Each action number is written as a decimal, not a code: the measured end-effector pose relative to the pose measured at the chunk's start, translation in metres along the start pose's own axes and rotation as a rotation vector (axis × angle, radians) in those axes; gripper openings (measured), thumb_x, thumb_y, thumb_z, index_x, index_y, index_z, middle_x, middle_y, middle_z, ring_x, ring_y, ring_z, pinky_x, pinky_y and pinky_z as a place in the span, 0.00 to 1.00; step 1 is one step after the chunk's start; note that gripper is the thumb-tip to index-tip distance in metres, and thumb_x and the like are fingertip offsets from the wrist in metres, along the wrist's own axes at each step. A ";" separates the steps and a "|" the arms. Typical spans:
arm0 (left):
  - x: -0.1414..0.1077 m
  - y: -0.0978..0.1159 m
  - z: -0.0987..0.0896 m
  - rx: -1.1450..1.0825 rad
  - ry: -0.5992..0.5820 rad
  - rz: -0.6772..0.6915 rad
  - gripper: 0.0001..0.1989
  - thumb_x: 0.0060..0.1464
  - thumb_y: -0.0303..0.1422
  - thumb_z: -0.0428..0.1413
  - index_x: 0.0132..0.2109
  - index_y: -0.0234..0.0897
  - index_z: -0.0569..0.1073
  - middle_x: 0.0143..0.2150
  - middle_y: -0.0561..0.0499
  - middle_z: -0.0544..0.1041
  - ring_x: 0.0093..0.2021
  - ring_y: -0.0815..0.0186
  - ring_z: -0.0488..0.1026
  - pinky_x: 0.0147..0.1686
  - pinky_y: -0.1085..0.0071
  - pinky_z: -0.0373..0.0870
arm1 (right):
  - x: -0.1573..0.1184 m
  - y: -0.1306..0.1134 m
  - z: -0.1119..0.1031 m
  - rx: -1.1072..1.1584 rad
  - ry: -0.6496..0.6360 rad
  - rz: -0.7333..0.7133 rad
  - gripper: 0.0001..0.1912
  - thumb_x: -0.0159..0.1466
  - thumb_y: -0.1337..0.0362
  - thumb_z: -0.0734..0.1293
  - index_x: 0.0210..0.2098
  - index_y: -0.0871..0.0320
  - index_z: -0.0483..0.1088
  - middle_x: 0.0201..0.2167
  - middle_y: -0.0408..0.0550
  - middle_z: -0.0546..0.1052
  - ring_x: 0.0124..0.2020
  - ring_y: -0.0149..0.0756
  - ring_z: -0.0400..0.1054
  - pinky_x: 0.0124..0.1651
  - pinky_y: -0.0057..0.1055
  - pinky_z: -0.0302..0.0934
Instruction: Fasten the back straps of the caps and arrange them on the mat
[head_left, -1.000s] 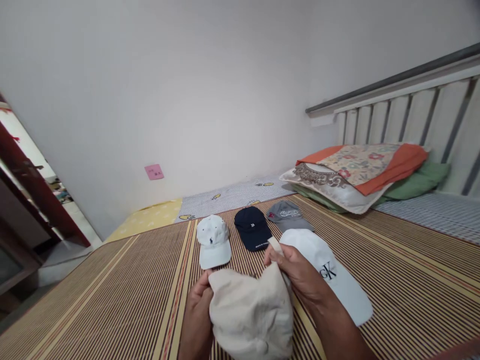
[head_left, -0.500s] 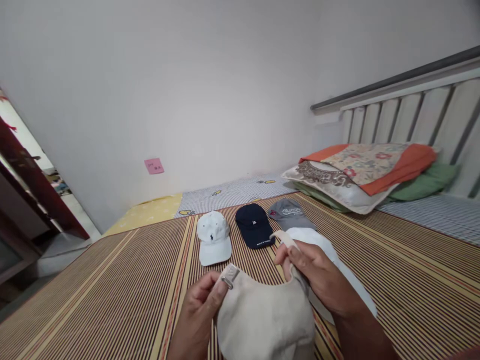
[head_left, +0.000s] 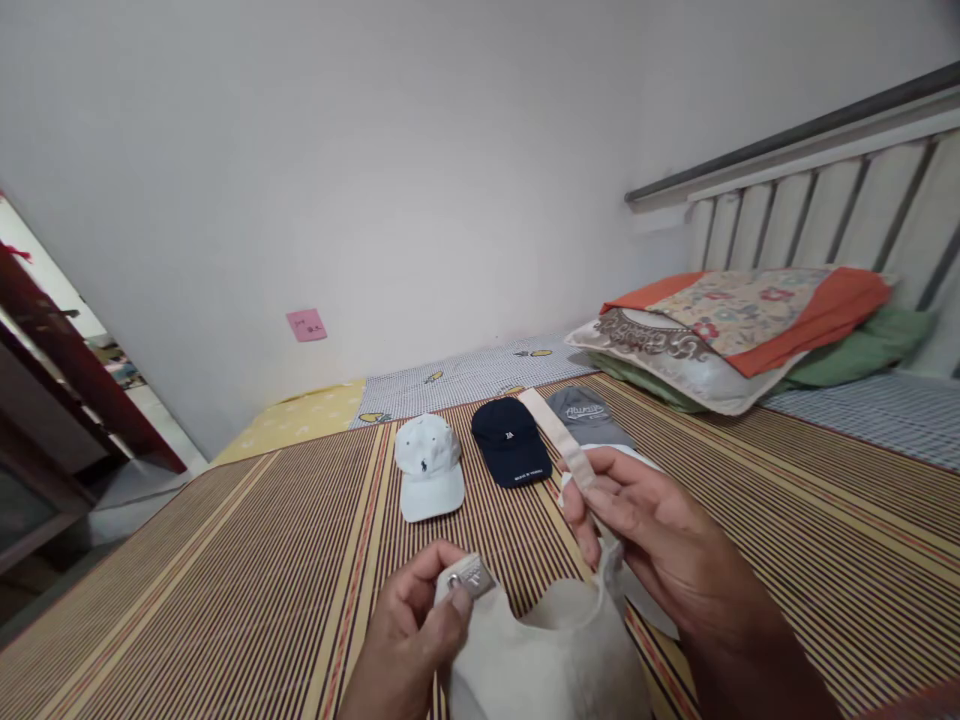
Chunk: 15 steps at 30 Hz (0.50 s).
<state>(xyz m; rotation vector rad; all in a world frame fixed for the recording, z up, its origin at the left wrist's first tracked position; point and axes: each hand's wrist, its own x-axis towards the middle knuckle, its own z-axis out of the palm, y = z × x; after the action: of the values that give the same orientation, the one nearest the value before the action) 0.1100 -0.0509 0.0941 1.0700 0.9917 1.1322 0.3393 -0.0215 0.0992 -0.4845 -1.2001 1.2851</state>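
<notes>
A beige baseball cap (head_left: 547,660) is held up close to me, its back opening facing away. My left hand (head_left: 416,625) pinches the cap's edge at the metal buckle (head_left: 469,578). Between thumb and fingers, my right hand (head_left: 652,545) grips the cap's loose strap (head_left: 559,435), whose free end points up and left. Strap and buckle are apart. Beyond lie a white cap (head_left: 429,465), a navy cap (head_left: 511,440) and a grey cap (head_left: 589,415). Another white cap is mostly hidden behind my right hand.
The caps rest on a striped mat (head_left: 247,560) over a bed. Stacked pillows (head_left: 720,340) lie at the back right beside a white slatted headboard (head_left: 817,220). A pink note (head_left: 306,325) sticks to the wall; a dark red door (head_left: 67,370) stands at the left.
My right hand has moved closer and the strap now stands up straighter and longer. The left hand has shifted slightly down and right with the buckle.
</notes>
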 end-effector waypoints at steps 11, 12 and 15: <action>0.003 -0.005 0.000 -0.138 -0.070 -0.044 0.17 0.45 0.43 0.73 0.34 0.37 0.77 0.25 0.55 0.75 0.24 0.74 0.66 0.26 0.79 0.62 | -0.008 -0.017 0.010 0.158 0.255 -0.077 0.11 0.63 0.58 0.76 0.44 0.52 0.78 0.30 0.41 0.76 0.19 0.25 0.65 0.21 0.21 0.61; 0.001 -0.004 0.001 -0.150 -0.058 -0.053 0.18 0.45 0.43 0.73 0.33 0.37 0.78 0.25 0.55 0.74 0.24 0.74 0.67 0.25 0.79 0.62 | -0.009 -0.017 0.010 0.156 0.257 -0.073 0.11 0.63 0.57 0.76 0.44 0.51 0.78 0.28 0.41 0.76 0.18 0.24 0.63 0.19 0.22 0.59; -0.001 -0.003 0.003 -0.178 -0.004 -0.064 0.18 0.43 0.43 0.74 0.33 0.37 0.78 0.25 0.56 0.73 0.24 0.74 0.67 0.25 0.79 0.62 | -0.011 -0.016 0.011 0.099 0.208 -0.033 0.10 0.64 0.53 0.74 0.37 0.53 0.76 0.21 0.38 0.72 0.13 0.23 0.55 0.15 0.22 0.48</action>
<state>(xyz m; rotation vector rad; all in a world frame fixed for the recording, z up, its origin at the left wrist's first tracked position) 0.1128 -0.0526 0.0916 0.8919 0.8980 1.1423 0.3386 -0.0402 0.1124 -0.5103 -0.9628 1.2275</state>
